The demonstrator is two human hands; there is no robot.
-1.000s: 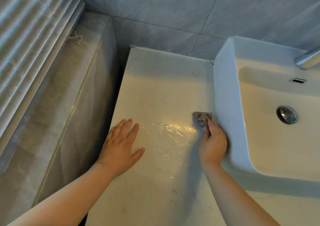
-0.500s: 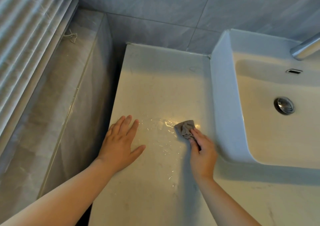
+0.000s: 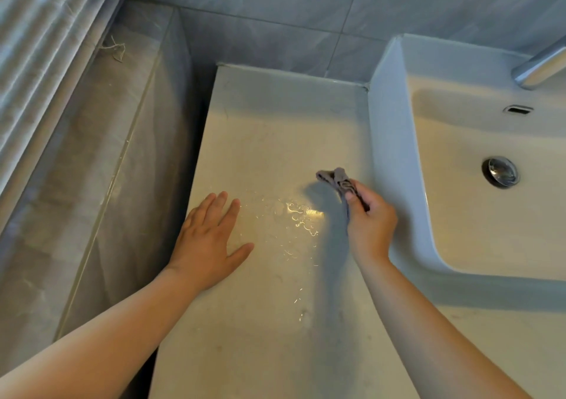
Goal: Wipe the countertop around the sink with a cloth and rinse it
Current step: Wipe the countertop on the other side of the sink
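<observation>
Gripping a bunched cloth (image 3: 335, 179) in the right hand (image 3: 370, 224), fingers curled round it, over the wet countertop (image 3: 275, 141) beside the sink (image 3: 389, 159). Resting the left hand (image 3: 208, 239) flat, fingers straight. Likely soft, limp, light: best held wadded, not by a corner.

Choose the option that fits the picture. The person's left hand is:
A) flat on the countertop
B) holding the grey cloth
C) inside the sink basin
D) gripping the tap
A: the left hand lies palm-down with straight fingers on the countertop, while the right hand holds the cloth.
</observation>
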